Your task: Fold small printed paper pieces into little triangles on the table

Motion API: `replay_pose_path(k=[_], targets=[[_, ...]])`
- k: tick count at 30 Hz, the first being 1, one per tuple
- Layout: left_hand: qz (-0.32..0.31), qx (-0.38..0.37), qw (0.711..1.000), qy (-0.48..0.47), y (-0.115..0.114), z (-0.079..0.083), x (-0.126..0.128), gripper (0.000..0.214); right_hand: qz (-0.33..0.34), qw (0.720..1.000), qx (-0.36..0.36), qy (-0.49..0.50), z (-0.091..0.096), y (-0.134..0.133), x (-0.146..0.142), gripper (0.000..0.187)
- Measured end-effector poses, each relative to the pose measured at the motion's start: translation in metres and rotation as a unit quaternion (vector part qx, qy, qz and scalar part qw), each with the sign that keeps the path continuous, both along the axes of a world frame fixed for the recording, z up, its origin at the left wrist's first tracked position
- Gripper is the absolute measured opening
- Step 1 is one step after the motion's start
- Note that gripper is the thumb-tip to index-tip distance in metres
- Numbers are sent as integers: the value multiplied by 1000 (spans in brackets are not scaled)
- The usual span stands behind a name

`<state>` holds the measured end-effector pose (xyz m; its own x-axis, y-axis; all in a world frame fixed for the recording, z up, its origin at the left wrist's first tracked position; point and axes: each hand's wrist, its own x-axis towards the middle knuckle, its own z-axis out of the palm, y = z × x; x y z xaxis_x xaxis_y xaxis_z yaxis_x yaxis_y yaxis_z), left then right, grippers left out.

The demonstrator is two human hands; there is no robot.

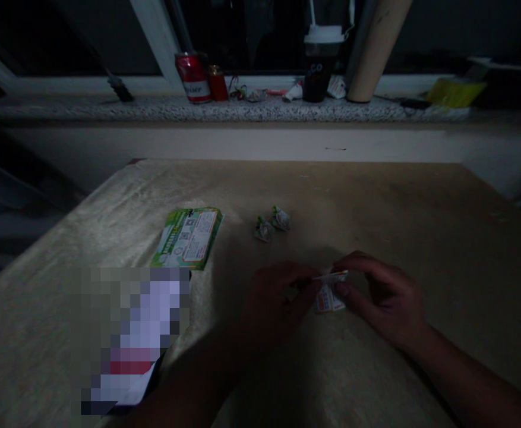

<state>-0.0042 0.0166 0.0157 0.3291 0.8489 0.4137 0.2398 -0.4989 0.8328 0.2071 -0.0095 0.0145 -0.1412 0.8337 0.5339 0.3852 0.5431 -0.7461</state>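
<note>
Between both hands, just above the table, is a small folded piece of printed paper [330,298], white with coloured print. My left hand [282,294] pinches its left edge between thumb and fingers. On the opposite edge, the thumb and index finger of my right hand [382,297] are closed. A flap of the paper hangs down between the thumbs. Beyond my left hand lie two small crumpled or folded pieces, a left one [264,229] and a right one [281,218], both green and white. Farther left rests a flat green printed packet [189,238].
A lit phone-like device [148,327], blurred out, lies at the left of the cloth-covered table [353,196]. Along the windowsill [251,112] stand a red can [192,77], an orange lighter-like cylinder [217,83], a dark lidded cup [318,68] and a tan tube [376,53].
</note>
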Motion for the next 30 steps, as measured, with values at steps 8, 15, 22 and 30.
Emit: replay_pose_path(k=[8, 15, 22, 30], targets=[[-24, 71, 995, 63, -2, -3, 4, 14, 36, 993, 96, -63, 3, 5, -5, 20], [-15, 7, 998, 53, -3, -2, 2, 15, 31, 994, 85, -58, 3, 5, -5, 17], [-24, -46, 997, 55, -4, -1, 5, 11, 41, 995, 57, -73, -1, 6, -6, 15], [-25, -78, 995, 65, -4, -2, 4, 9, 54, 994, 56, -77, 1, 4, -8, 15]])
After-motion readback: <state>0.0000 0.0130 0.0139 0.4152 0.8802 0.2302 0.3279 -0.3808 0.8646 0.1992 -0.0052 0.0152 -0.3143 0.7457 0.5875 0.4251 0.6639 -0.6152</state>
